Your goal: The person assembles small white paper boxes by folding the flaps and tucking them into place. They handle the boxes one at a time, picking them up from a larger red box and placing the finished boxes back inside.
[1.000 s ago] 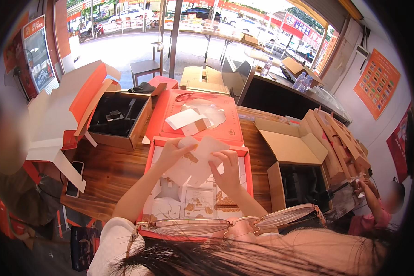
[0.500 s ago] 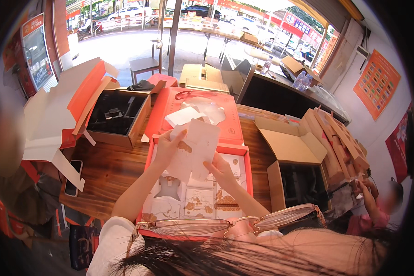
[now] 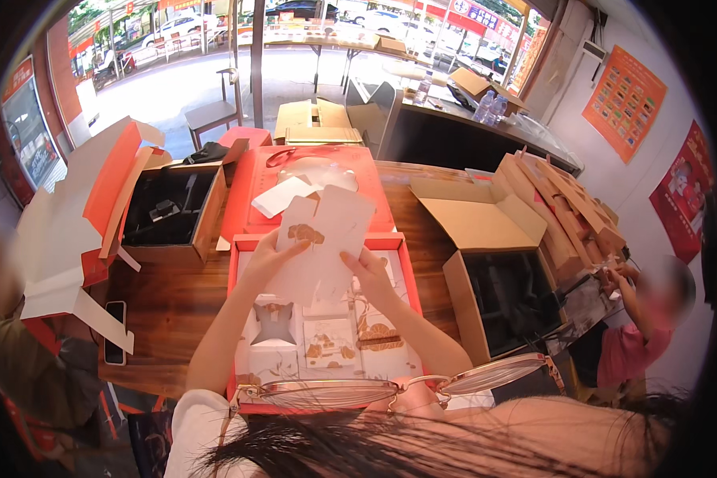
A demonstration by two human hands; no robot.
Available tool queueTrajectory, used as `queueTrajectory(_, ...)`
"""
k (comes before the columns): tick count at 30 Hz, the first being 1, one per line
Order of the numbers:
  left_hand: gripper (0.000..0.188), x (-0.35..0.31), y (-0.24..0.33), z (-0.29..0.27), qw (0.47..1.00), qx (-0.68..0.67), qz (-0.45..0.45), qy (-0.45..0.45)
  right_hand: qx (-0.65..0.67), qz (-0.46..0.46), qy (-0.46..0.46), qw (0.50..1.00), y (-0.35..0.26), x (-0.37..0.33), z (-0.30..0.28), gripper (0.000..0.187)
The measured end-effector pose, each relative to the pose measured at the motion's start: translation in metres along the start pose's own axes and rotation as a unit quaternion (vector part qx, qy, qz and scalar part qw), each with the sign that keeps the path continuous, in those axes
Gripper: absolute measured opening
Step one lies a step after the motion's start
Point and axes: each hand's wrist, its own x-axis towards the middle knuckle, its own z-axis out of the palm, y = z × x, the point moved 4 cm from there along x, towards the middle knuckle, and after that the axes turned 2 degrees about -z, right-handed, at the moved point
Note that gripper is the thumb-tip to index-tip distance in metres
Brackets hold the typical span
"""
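Note:
Between both hands I hold up a white flat paper carton (image 3: 338, 231) with a gold cloud-like print and notched upper edge. My left hand (image 3: 264, 259) is closed on its left side, thumb over the face. On its lower right side my right hand (image 3: 370, 279) pinches it. Beneath, an open red gift box (image 3: 411, 293) contains several compartments. In it lie a grey concave-sided piece (image 3: 276, 323) and a white small box (image 3: 329, 349) with gold prints. My forearms and the carton hide part of it.
Behind lies a red lid (image 3: 251, 187) carrying a white card (image 3: 283, 196). Open brown cartons with dark contents stand left (image 3: 202, 227) and right (image 3: 454, 295). At left are a phone (image 3: 115, 334) and a white-and-red carton (image 3: 64, 231). People sit at both sides.
The view has swung right, so the table appears further left. Both hands still hold the carton; my left hand has slid lower along it, its thumb now across the gold print.

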Motion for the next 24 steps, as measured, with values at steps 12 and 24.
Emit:
queueTrajectory(12, 0.037, 0.001, -0.01, -0.003, 0.999, 0.03, -0.027, 0.024, 0.053, 0.052, 0.032, 0.997, 0.002, 0.003, -0.008, 0.035)
queueTrajectory(24, 0.038, 0.004, -0.013, -0.003, 0.999, 0.024, -0.03, 0.019, 0.032, 0.08, -0.03, 0.996, -0.006, 0.0, 0.002, 0.026)
